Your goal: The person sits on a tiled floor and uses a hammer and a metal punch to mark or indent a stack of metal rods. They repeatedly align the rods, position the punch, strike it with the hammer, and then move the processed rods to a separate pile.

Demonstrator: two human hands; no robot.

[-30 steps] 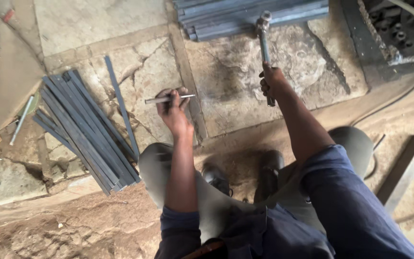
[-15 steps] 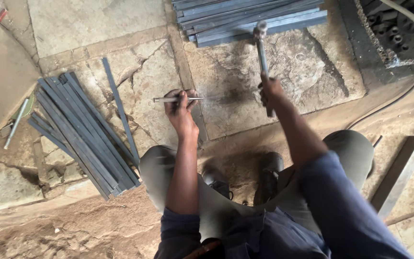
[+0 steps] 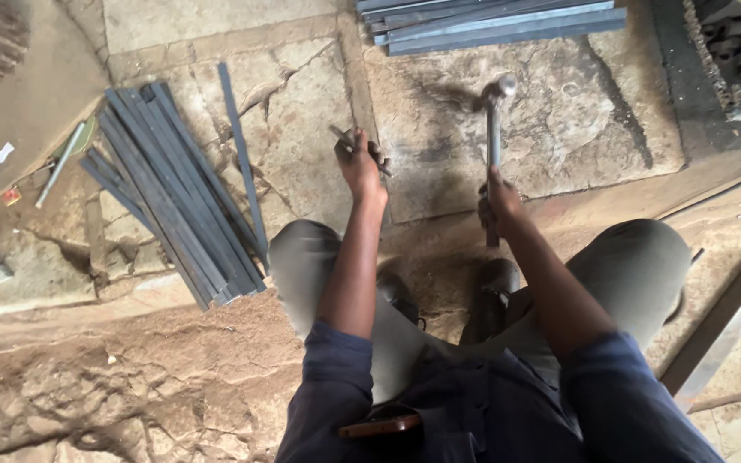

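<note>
Left hand: the left hand [image 3: 358, 163] has its fingers closed round a short metal rod [image 3: 346, 140], held low over the cracked stone slab [image 3: 508, 129], apparently to steady it on a hard base.
Right hand: the right hand [image 3: 497, 202] is wrapped tight round the lower shaft of a hammer [image 3: 494, 129], head lifted above the slab, a far-back grip that likely gives more swing.
Rod position: between the two hands' reach, near the slab's left edge.
Nearby stock: a fanned bundle of flat grey metal strips [image 3: 169, 193] lies on the floor to the left; a second stack of strips [image 3: 490, 17] lies beyond the slab.
Posture: the person squats, knees spread, work between the feet.
</note>
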